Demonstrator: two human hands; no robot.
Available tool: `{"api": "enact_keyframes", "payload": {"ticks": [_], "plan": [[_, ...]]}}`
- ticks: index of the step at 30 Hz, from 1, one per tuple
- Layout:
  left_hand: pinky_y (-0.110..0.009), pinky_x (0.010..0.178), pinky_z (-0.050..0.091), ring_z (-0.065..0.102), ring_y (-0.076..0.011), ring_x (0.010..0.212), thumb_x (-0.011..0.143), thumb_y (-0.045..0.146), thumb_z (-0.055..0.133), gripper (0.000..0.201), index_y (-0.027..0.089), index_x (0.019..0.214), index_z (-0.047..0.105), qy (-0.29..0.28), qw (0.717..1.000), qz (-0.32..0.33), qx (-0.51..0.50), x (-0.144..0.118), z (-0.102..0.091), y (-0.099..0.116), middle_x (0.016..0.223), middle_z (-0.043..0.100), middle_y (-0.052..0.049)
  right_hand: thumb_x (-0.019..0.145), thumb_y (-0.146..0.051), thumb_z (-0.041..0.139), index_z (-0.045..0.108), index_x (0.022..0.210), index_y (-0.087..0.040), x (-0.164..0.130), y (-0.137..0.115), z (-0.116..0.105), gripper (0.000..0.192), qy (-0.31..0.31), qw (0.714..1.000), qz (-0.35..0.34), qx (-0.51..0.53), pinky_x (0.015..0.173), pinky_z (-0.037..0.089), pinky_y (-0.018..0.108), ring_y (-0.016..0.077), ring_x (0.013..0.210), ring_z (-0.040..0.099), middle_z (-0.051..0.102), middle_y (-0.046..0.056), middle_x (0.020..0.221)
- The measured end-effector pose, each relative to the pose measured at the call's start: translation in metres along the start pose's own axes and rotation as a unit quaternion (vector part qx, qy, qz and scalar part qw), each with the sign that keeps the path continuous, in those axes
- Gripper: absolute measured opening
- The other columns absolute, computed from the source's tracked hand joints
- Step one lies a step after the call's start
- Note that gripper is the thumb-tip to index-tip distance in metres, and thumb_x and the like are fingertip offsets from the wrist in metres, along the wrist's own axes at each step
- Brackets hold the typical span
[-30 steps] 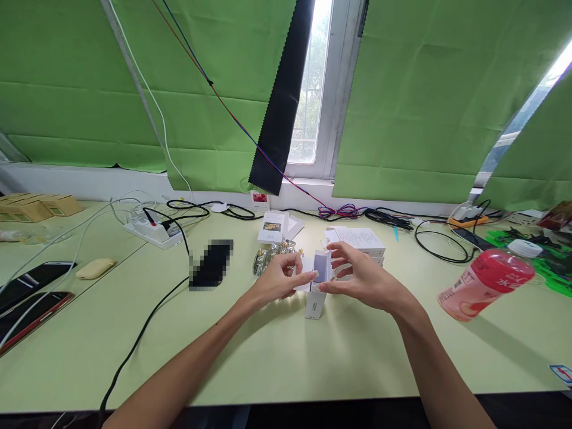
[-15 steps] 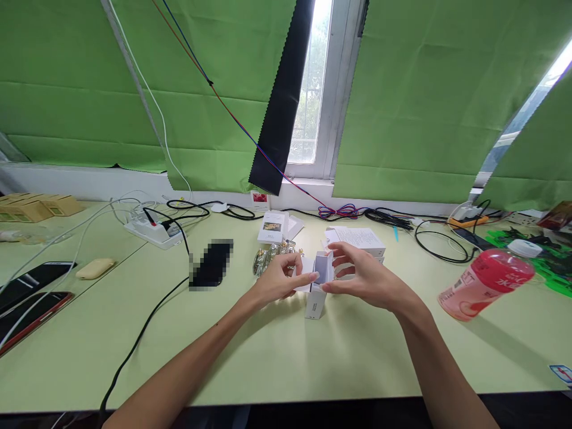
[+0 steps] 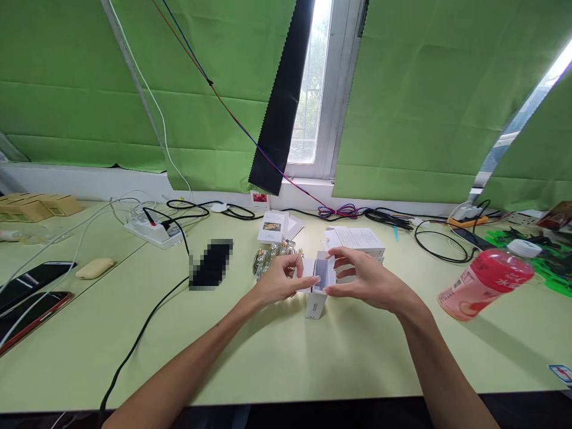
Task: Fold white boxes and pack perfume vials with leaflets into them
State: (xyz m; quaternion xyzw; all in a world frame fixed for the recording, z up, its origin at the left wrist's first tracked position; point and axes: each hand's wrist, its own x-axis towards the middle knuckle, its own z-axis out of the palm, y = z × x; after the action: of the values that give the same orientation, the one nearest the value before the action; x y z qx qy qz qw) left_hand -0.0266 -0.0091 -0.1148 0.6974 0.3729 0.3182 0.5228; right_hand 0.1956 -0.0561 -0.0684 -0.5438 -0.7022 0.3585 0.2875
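A small white box (image 3: 315, 306) stands upright on the table, its top open and its pale inside showing. From the left, my left hand (image 3: 282, 279) pinches a white flap at the box's top between thumb and fingers. My right hand (image 3: 364, 277) is curled around the opposite flap, with the thumb near the rim and the fingertips behind. Just beyond my left hand lie several shiny, silvery wrapped items (image 3: 264, 260), partly covered by it. White printed boxes (image 3: 360, 239) are stacked behind my right hand. Another white box (image 3: 271, 229) with a dark picture lies behind the silvery items.
A pink drink bottle (image 3: 489, 280) leans at the right. A black phone-like slab (image 3: 212, 263), blurred out, lies left of my hands. Further left are a power strip (image 3: 156, 231), a cream case (image 3: 95, 268) and phones (image 3: 33, 316). Cables (image 3: 388, 218) run along the back.
My right hand has shifted slightly to the right with its flap, and the box's opening looks wider. My left hand stays nearly in place, still on its flap.
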Motion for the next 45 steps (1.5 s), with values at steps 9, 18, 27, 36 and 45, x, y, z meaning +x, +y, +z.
{"api": "enact_keyframes", "payload": {"ticks": [9,18,27,36,45], "plan": [[-0.019,0.042,0.026,0.042,-0.0073,0.042,0.069,0.044,0.085,0.049,0.021,0.068,0.043,0.005,1.000,-0.006,0.001,0.001,0.002,0.002,0.051,0.046,0.009,0.067,-0.042,0.089,0.058,0.129,-0.018,-0.001,0.001,0.002,0.073,0.008,1.000,0.020,-0.015,0.087,0.061,0.044,0.0264,0.101,0.069,0.061,0.014,0.132],[-0.020,0.043,0.027,0.044,-0.0073,0.043,0.074,0.044,0.080,0.045,0.020,0.068,0.042,0.011,1.000,0.014,0.025,0.002,0.002,-0.001,0.054,0.046,0.009,0.073,-0.043,0.084,0.056,0.131,-0.016,-0.003,-0.001,0.000,0.070,-0.012,0.999,0.022,-0.035,0.090,0.061,0.044,0.0246,0.099,0.068,0.059,0.014,0.127],[-0.020,0.044,0.029,0.044,-0.0073,0.042,0.078,0.038,0.074,0.041,0.021,0.067,0.039,0.012,0.999,0.018,0.026,0.000,0.006,0.000,0.054,0.045,0.010,0.072,-0.046,0.083,0.057,0.130,-0.017,-0.003,-0.001,0.000,0.069,-0.011,0.999,0.022,-0.036,0.089,0.060,0.044,0.0259,0.101,0.068,0.058,0.014,0.128],[-0.020,0.043,0.029,0.042,-0.0068,0.040,0.078,0.038,0.073,0.039,0.021,0.067,0.039,0.015,0.999,0.015,0.029,-0.001,0.007,0.001,0.051,0.042,0.011,0.072,-0.044,0.081,0.057,0.129,-0.014,-0.001,-0.005,-0.001,0.068,-0.029,0.997,0.041,-0.052,0.088,0.059,0.042,0.0266,0.101,0.067,0.054,0.014,0.127],[-0.020,0.042,0.028,0.041,-0.0065,0.039,0.077,0.041,0.075,0.044,0.021,0.065,0.038,0.012,1.000,0.014,0.015,0.001,0.009,0.001,0.050,0.041,0.011,0.074,-0.040,0.080,0.059,0.127,-0.014,0.000,-0.010,0.000,0.062,-0.034,0.994,0.040,-0.095,0.089,0.057,0.042,0.0283,0.104,0.066,0.054,0.013,0.126]]}}
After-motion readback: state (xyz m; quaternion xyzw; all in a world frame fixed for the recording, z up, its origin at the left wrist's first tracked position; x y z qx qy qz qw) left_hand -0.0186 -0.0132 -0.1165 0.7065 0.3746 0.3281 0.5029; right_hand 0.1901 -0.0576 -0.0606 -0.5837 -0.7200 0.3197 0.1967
